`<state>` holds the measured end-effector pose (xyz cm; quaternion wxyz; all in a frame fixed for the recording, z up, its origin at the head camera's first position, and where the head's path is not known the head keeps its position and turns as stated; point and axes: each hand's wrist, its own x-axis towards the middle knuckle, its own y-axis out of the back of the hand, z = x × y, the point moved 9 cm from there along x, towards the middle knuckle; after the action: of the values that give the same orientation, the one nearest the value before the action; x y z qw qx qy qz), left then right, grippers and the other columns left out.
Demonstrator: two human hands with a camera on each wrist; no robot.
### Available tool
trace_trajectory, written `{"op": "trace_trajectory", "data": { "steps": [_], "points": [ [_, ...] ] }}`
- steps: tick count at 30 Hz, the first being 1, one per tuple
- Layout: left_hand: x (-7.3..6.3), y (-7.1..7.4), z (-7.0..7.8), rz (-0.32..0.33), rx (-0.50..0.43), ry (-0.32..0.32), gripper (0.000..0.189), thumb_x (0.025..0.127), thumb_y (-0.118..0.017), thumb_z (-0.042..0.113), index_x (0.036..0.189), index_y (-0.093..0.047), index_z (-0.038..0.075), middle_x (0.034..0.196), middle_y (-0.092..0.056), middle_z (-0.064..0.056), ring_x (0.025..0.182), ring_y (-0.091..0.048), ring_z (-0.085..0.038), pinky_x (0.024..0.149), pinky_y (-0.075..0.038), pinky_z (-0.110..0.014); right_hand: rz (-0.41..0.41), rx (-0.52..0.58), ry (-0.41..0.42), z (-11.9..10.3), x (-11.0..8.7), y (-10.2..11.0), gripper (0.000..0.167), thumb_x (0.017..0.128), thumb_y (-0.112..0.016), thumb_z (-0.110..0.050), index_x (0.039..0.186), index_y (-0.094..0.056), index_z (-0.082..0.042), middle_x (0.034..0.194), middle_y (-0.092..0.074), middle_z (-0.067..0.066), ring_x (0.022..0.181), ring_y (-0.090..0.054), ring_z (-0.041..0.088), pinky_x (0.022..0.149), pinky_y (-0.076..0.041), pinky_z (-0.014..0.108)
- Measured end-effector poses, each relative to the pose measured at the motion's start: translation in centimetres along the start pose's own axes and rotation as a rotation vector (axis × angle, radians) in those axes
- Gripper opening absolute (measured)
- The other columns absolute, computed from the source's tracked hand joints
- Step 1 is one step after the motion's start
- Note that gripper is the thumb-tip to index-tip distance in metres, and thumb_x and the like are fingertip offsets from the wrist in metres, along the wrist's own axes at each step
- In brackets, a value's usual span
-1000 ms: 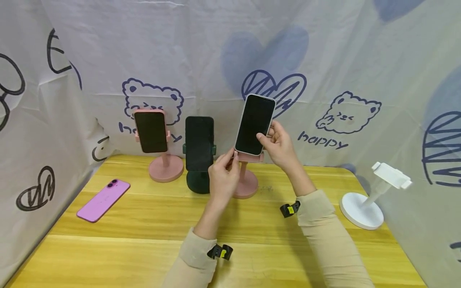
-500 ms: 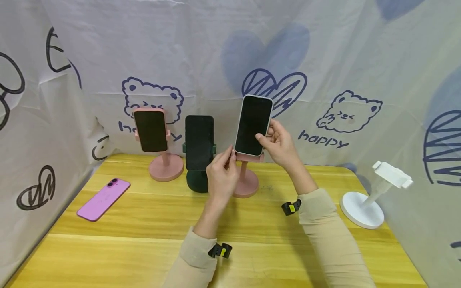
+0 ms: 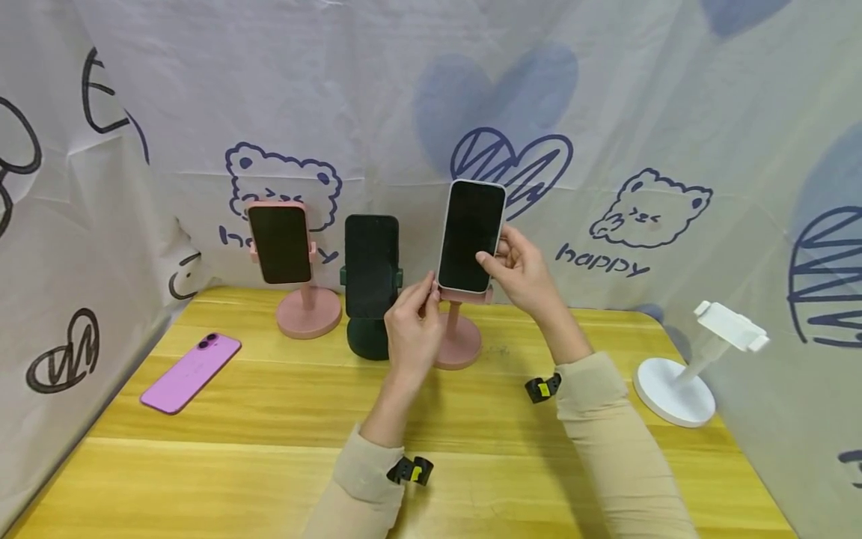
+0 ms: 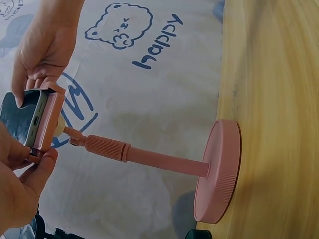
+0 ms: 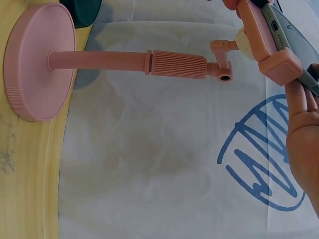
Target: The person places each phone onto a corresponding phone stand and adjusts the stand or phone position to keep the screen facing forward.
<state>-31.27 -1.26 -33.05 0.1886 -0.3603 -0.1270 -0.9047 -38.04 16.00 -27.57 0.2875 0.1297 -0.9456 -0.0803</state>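
Note:
A smartphone with a black screen and a pale frame stands almost upright at the cradle of a pink phone stand. My right hand grips its right edge, thumb on the screen and fingers behind. My left hand pinches the left clamp arm of the cradle at the phone's lower left corner. In the left wrist view the phone's bottom edge, with its port, lies along the pink cradle. The right wrist view shows the other clamp arm beside the phone's edge.
To the left stand another pink stand holding a phone and a dark green stand holding a black phone. A pink-purple phone lies face down at the left. A white stand is at the right. Printed cloth hangs behind.
The phone's top has swung left and slightly down, so it leans less to the right. My right hand follows slightly; the left hand has shifted slightly left, still at the clamp.

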Motion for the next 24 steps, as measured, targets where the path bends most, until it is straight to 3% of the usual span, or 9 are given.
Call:
{"op": "trace_trajectory", "data": {
  "steps": [12,17,24],
  "points": [
    [0.1,-0.2,-0.1,-0.03,-0.061,0.037,0.032,0.102,-0.063,-0.001,0.133,-0.066,-0.007,0.118,-0.072,-0.022,0.101,-0.074,-0.03,0.084,-0.063,-0.039,0.026,-0.014,0.011,0.2,-0.6,-0.3,0.044,0.101,-0.063,0.004,0.142,-0.051,0.009,0.125,-0.066,0.032,0.092,-0.073,0.009,0.081,-0.061,0.024],
    [0.2,0.1,-0.5,-0.023,-0.08,0.077,0.031,0.101,-0.064,-0.002,0.131,-0.068,-0.006,0.118,-0.072,-0.021,0.101,-0.074,-0.03,0.084,-0.063,-0.039,0.023,0.001,-0.05,1.0,-0.5,-0.4,0.043,0.103,-0.062,-0.002,0.144,-0.051,0.007,0.125,-0.067,0.029,0.093,-0.073,0.011,0.083,-0.061,0.025],
    [0.1,-0.3,-0.9,-0.069,-0.115,0.146,0.032,0.104,-0.061,0.002,0.134,-0.067,-0.003,0.122,-0.07,-0.021,0.104,-0.073,-0.031,0.091,-0.061,-0.042,0.012,-0.102,-0.136,0.9,0.3,0.1,0.042,0.102,-0.064,-0.004,0.142,-0.054,0.004,0.124,-0.069,0.028,0.088,-0.073,0.008,0.083,-0.059,0.022]
  ]
}}
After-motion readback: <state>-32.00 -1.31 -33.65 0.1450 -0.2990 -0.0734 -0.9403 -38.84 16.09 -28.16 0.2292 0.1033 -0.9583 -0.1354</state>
